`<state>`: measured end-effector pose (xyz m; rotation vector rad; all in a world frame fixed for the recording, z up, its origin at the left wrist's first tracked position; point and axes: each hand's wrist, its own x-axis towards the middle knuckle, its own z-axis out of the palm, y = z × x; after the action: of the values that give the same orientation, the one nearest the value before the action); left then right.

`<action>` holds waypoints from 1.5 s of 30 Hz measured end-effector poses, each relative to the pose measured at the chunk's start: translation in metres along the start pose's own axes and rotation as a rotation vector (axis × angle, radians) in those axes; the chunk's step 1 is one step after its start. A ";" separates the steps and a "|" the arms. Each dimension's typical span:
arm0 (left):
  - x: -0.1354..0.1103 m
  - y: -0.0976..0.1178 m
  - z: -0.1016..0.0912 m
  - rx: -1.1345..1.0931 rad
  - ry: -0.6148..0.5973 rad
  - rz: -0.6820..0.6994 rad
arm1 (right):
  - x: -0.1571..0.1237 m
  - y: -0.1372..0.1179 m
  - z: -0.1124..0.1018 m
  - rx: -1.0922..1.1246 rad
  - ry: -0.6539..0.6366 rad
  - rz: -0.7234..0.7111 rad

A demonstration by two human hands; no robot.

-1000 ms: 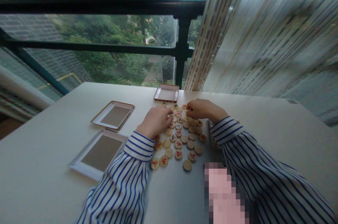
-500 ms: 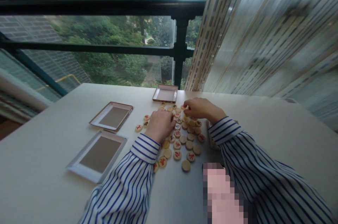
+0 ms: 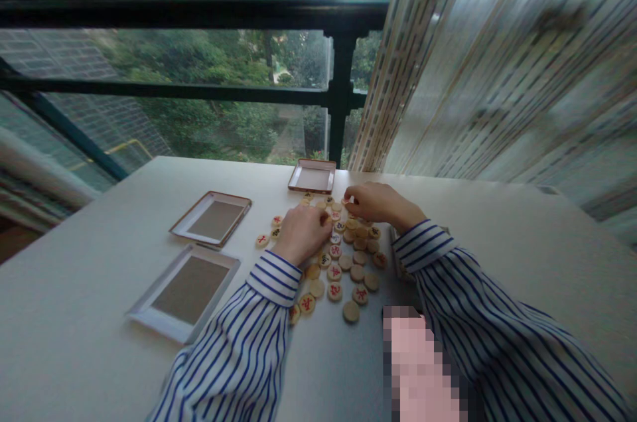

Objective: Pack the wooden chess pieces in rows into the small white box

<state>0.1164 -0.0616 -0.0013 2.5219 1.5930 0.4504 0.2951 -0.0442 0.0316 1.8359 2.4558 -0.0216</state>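
Observation:
Round wooden Chinese chess pieces [image 3: 334, 291] lie spread over the white table, some with red or black characters up and others blank side up. My left hand [image 3: 303, 233] rests among them, fingers curled and closed at a piece [image 3: 328, 217] that is mostly hidden by the fingertips. On the far right of the spread, my right hand [image 3: 375, 202] pinches a red-marked piece [image 3: 345, 202] at its fingertips. Blank pieces [image 3: 357, 273] lie below the right hand. A few marked pieces [image 3: 262, 241] sit left of the left hand.
Two shallow open trays, a brown-rimmed one [image 3: 182, 240] and a white-rimmed one [image 3: 144, 328], lie at left. Another brown-rimmed tray [image 3: 293, 189] stands at the far edge. A box is partly hidden under my right forearm. A pixelated pink patch [image 3: 423, 369] sits near the front. Window and curtain border the table.
Both hands stay nearly in place, with only small finger movements. A piece by the left fingertips shows a little more now. The trays and other pieces have not visibly moved.

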 end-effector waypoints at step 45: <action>0.013 -0.043 -0.024 -0.770 0.148 -0.329 | 0.004 -0.033 0.011 0.003 0.021 -0.303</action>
<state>0.0772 -0.0326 0.0126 1.6587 1.4528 0.9889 0.2633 -0.0502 0.0189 1.4537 2.7234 -0.0231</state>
